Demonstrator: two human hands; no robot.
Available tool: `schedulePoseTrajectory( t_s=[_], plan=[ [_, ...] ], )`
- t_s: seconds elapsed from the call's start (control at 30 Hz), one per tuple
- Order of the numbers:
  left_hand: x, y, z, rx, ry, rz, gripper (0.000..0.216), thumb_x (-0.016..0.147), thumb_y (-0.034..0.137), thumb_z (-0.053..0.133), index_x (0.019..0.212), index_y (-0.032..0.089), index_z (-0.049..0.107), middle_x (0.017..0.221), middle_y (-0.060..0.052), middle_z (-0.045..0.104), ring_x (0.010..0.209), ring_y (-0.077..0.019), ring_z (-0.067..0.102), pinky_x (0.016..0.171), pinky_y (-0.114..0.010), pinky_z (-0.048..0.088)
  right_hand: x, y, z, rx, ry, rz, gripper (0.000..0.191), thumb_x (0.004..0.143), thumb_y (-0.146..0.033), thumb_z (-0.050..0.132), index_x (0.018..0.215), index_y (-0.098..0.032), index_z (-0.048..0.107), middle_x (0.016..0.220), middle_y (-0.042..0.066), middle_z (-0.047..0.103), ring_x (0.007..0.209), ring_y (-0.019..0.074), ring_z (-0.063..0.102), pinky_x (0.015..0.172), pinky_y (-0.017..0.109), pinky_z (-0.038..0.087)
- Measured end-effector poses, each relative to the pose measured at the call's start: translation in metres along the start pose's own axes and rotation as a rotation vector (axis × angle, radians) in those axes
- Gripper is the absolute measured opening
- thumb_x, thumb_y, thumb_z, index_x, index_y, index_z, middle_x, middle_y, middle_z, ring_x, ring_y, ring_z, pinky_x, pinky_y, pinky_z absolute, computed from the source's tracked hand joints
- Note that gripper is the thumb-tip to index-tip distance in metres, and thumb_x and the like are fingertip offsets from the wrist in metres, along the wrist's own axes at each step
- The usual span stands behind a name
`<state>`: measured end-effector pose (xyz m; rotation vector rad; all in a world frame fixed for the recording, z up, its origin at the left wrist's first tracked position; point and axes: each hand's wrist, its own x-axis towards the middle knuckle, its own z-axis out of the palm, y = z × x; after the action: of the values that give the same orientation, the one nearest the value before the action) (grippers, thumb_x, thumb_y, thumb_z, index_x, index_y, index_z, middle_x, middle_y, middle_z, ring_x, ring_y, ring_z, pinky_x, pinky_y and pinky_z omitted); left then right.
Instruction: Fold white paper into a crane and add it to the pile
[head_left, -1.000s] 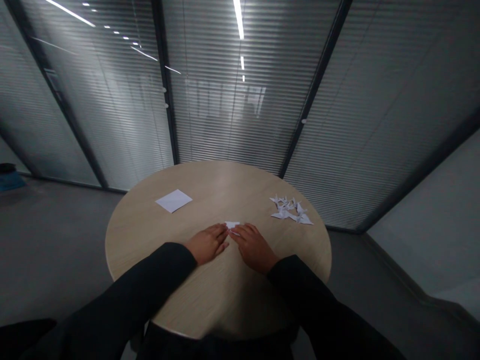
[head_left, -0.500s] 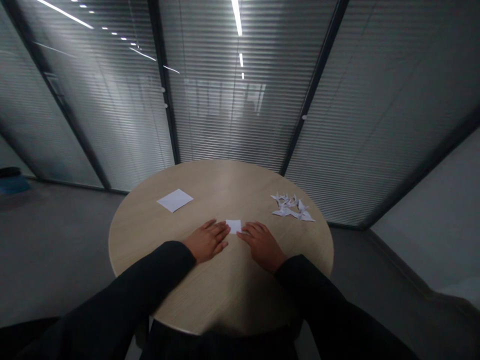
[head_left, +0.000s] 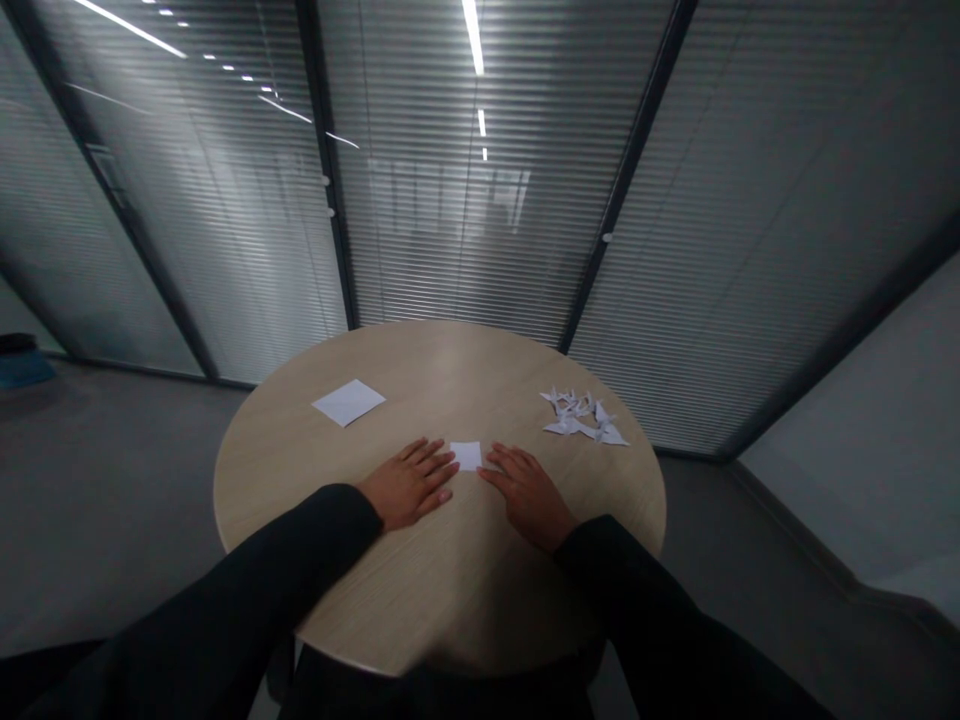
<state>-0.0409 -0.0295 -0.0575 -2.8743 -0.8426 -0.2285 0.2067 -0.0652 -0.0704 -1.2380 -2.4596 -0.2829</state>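
Note:
A small folded white paper square [head_left: 466, 455] lies flat on the round wooden table [head_left: 442, 360], between my two hands. My left hand [head_left: 409, 484] rests palm down just left of it, with fingertips close to its edge. My right hand [head_left: 527, 497] lies palm down to its right, fingers spread, a small gap from the paper. Neither hand holds anything. A larger white paper sheet [head_left: 349, 402] lies farther out on the left. Several white origami cranes [head_left: 583, 417] sit in a loose heap towards the right.
The round table's edge curves close around these items. Beyond it are a grey floor and glass partitions with slatted blinds. A blue object [head_left: 26, 370] sits on the floor at far left.
My hands have slid apart and away from the small paper, which earlier lay under my fingertips and now shows fully. The view has shifted slightly.

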Motion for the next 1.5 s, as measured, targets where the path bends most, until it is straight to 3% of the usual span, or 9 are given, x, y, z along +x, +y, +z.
schedulePoseTrajectory(
  t_s=[0.13,0.3,0.53,0.93,1.13,1.5],
  plan=[
    [0.0,0.006,-0.001,0.032,0.027,-0.005,0.056,0.097,0.046,0.022,0.133,0.012,0.048,0.141,-0.013,0.047,0.139,-0.0265,0.026,0.115,-0.042,0.013,0.001,0.002,0.007,-0.023,0.013,-0.065,0.05,0.074,0.003,0.041,0.117,-0.012,0.062,0.127,0.014,0.06,0.129,0.0222,0.043,0.107,0.045,0.034],
    [0.0,0.005,0.002,0.008,0.022,0.048,0.056,0.098,0.043,0.019,0.133,0.01,0.046,0.147,-0.014,0.038,0.142,-0.0221,0.019,0.116,-0.041,0.011,0.007,-0.003,0.014,-0.065,0.036,-0.126,0.044,0.079,0.001,0.038,0.114,-0.008,0.062,0.122,0.016,0.062,0.12,0.022,0.052,0.102,0.042,0.043],
    [0.001,0.003,0.008,-0.059,-0.009,0.024,0.055,0.098,0.042,0.019,0.136,0.011,0.043,0.148,-0.013,0.035,0.141,-0.0204,0.021,0.116,-0.037,0.012,0.012,-0.016,0.004,-0.131,-0.073,-0.101,0.043,0.083,-0.002,0.04,0.122,-0.006,0.057,0.122,0.018,0.061,0.118,0.024,0.054,0.103,0.04,0.041],
    [-0.002,-0.003,0.007,-0.075,-0.057,0.014,0.059,0.095,0.052,0.021,0.142,0.02,0.036,0.151,-0.008,0.031,0.144,-0.0266,0.003,0.115,-0.05,0.002,0.009,-0.024,-0.003,-0.152,-0.161,-0.039,0.043,0.088,-0.006,0.039,0.129,-0.012,0.052,0.128,0.017,0.057,0.12,0.0229,0.052,0.106,0.044,0.035],
    [-0.001,-0.006,0.007,-0.096,-0.025,0.004,0.056,0.096,0.051,0.022,0.138,0.02,0.042,0.151,-0.009,0.031,0.144,-0.0267,0.006,0.114,-0.051,0.006,0.014,-0.028,-0.008,-0.14,-0.185,-0.015,0.041,0.089,-0.006,0.039,0.126,-0.011,0.055,0.126,0.017,0.059,0.119,0.0235,0.053,0.107,0.044,0.034],
    [-0.001,-0.018,0.003,-0.134,-0.025,-0.019,0.05,0.093,0.054,0.03,0.135,0.033,0.046,0.147,-0.001,0.039,0.143,-0.0312,0.01,0.112,-0.058,0.011,0.003,-0.029,-0.006,-0.113,-0.12,0.056,0.041,0.086,-0.005,0.04,0.123,-0.01,0.058,0.129,0.015,0.058,0.122,0.0251,0.051,0.104,0.047,0.035]
  ],
)
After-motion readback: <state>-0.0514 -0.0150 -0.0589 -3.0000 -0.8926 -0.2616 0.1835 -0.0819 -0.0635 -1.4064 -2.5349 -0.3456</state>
